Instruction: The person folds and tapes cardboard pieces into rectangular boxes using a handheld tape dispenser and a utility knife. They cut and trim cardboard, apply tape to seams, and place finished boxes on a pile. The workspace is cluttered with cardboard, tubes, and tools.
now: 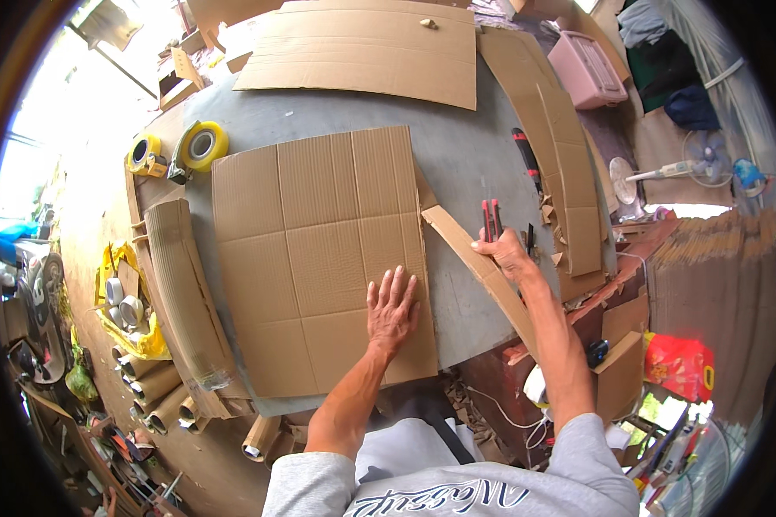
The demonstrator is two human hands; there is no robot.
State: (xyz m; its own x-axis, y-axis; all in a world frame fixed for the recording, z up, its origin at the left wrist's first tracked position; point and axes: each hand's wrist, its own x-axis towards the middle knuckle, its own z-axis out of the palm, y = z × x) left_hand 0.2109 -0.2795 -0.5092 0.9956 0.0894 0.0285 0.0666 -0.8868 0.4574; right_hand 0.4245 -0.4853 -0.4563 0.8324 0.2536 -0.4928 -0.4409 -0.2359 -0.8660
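A creased brown cardboard sheet [310, 250] lies flat on the grey worktable [457, 164]. My left hand [392, 310] presses palm-down on its lower right part, fingers spread. My right hand [504, 252] grips a red and black utility knife [491, 217] just right of the sheet's edge. A long narrow cardboard strip [478, 271] runs from the sheet's right edge down under my right hand and forearm, lifted away from the sheet.
Two yellow tape dispensers [194, 146] sit at the table's left. More cardboard sheets [362, 47] lie at the back and cardboard strips [569, 181] on the right. A second red-handled tool [526, 159] lies nearby. Cardboard tubes [159, 388] and tape rolls fill the lower left. A pink bin [586, 69] stands beyond.
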